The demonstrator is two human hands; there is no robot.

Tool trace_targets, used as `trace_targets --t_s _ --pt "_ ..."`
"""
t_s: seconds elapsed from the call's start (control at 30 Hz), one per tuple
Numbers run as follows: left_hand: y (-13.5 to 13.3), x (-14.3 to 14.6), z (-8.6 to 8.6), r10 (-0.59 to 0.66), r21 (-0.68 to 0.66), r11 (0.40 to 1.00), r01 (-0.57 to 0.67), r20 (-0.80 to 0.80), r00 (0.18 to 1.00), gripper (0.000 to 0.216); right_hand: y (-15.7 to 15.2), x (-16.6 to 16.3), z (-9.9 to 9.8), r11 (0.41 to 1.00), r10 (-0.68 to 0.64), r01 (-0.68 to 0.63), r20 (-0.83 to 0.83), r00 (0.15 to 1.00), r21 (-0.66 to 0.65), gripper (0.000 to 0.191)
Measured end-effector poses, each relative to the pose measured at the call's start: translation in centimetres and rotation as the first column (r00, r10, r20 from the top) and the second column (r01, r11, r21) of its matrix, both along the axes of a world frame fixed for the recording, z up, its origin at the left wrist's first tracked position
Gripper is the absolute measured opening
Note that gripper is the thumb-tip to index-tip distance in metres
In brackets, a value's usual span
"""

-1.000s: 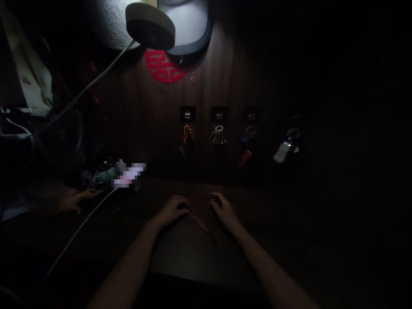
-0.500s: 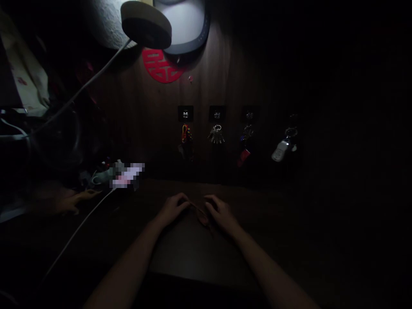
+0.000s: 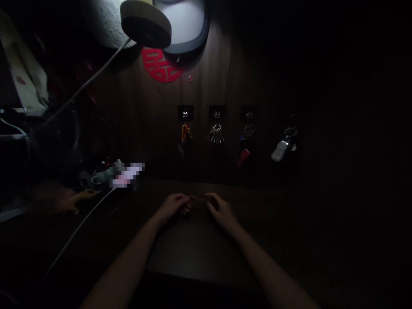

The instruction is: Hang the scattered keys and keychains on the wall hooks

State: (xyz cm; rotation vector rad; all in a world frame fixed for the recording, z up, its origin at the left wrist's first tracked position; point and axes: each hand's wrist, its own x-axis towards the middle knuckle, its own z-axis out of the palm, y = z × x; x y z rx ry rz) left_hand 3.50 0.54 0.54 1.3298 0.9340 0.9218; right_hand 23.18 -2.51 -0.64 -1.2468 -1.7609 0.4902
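On the dark counter (image 3: pixel 199 253), right in front of you, your left hand (image 3: pixel 172 208) and right hand (image 3: pixel 222 213) meet around a narrow reddish-brown strip (image 3: pixel 198 201), perhaps ribbon or leather; the dim light doesn't settle the material. It lies between your hands, its long axis running roughly side to side across your body rather than toward you. Neither hand is clearly nearer: your left fingers (image 3: pixel 184 202) reach its left end and your right fingers (image 3: pixel 210 201) its right end. Both sets of fingers curl in close against it, but this view doesn't show whether they are clamped on it or only touching.

Beyond the strip, bunches of keys (image 3: pixel 216 134) hang from black wall hooks (image 3: pixel 185 113). Off to your left, a white cable (image 3: pixel 80 227) runs across the counter toward a pixelated object (image 3: pixel 127 176). Higher up, a desk lamp (image 3: pixel 146 23) hangs over a red paper-cut emblem (image 3: pixel 160 64).
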Motion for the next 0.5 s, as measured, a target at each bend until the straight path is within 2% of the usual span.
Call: trace_targets --t_s 0.13,0.23,0.37,0.5 --pt "0.1 -0.2 -0.3 -0.137 -0.127 0.98 0.154 0.139 0.981 0.023 0.2 -0.1 0.2 0.999 -0.036 0.037 -0.148 0.988 0.004 0.029" --pt "0.2 -0.2 -0.4 -0.176 -0.152 0.966 0.21 0.211 0.962 0.029 0.3 0.0 0.6 0.998 -0.057 0.042 -0.308 0.95 -0.056 0.028" --pt "0.0 -0.2 -0.2 -0.142 -0.15 0.973 0.175 0.209 0.968 0.035 0.5 0.4 1.1 0.984 -0.095 -0.002 -0.538 0.837 -0.176 0.031" --pt "-0.2 -0.2 -0.1 -0.183 -0.085 0.977 0.193 0.115 0.976 0.034 0.4 0.7 1.5 0.973 -0.123 -0.058 -0.712 0.691 -0.225 0.034"
